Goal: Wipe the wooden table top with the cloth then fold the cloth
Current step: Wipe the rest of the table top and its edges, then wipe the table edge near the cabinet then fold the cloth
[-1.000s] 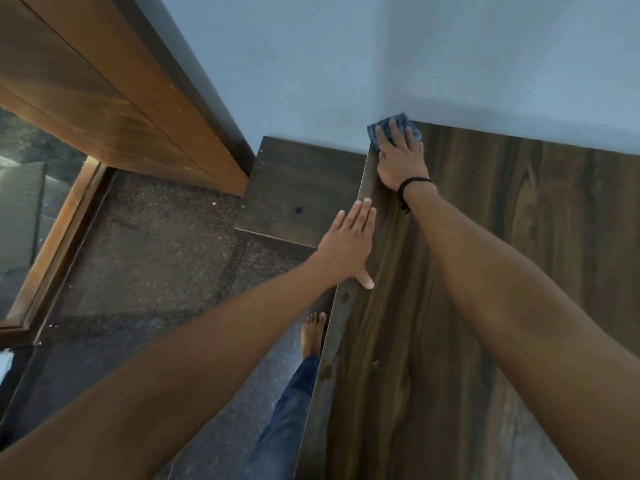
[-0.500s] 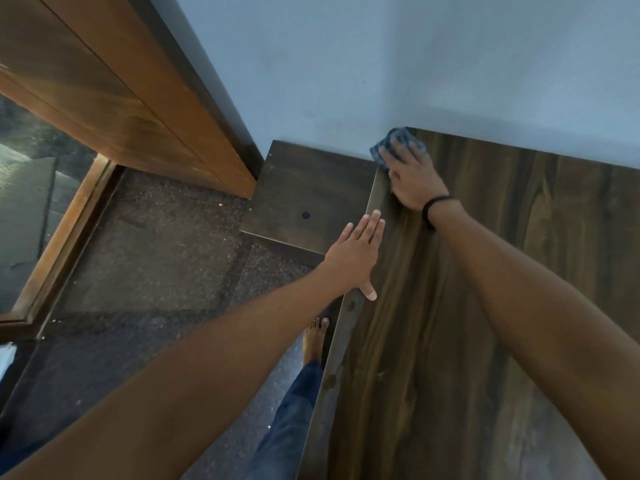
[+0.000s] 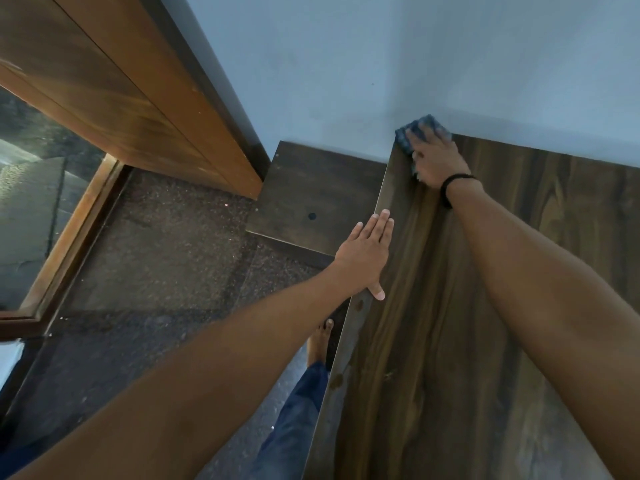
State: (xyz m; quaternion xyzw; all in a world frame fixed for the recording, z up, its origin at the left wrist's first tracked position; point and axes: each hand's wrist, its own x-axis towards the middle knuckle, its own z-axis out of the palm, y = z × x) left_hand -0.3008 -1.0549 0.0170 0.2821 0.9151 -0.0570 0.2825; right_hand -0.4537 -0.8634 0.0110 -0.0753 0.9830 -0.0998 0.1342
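Blue cloth (image 3: 422,128) looks soft, limp; right hand (image 3: 438,162) presses it flat-fingered at far-left desk (image 3: 519,271) corner; left hand (image 3: 365,254) flat on edge. Fold by corners.

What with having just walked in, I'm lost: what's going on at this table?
A person is wiping the wooden table top with a blue cloth. The right hand presses the cloth onto the table's far left corner, right against the wall. The left hand rests flat on the table's left edge, fingers straight. Wiping is under way; the cloth is not yet folded.
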